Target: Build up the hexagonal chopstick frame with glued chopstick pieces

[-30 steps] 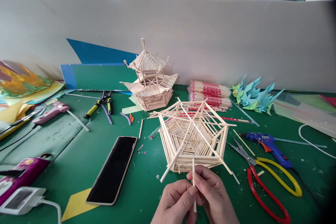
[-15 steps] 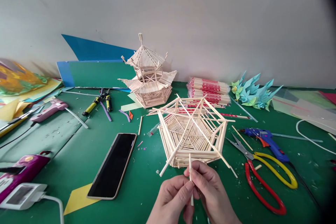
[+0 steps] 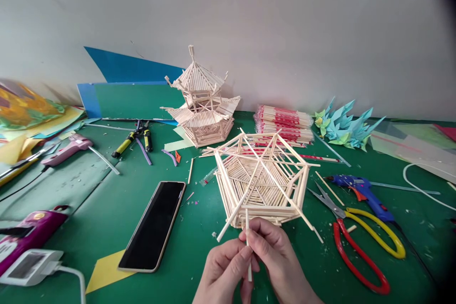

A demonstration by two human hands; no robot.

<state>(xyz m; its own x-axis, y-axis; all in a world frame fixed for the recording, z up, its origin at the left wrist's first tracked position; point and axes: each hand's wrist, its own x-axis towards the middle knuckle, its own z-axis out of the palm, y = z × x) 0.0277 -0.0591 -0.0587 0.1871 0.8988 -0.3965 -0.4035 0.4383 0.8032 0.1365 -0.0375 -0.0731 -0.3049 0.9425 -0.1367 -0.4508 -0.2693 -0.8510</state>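
Observation:
A short pale wooden stick stands nearly upright between my two hands, at the front of the table. My left hand pinches its lower part, and my right hand pinches it a little higher. Just beyond my fingers sits a six-sided stick frame, with a patterned stick floor and open roof spokes crossing above it. Its near rim lies right behind the stick's top end; I cannot tell if they touch. Farther back stands a two-tiered stick pagoda.
Right of the frame lie red-and-yellow scissors and a blue glue gun. A phone lies to the left, with a pink glue gun and pliers beyond. Packed stick bundles and blue folded paper stand along the back wall.
Both hands have shifted slightly to the left, carrying the short wooden stick with them. The frame and the other things on the table stay where they were.

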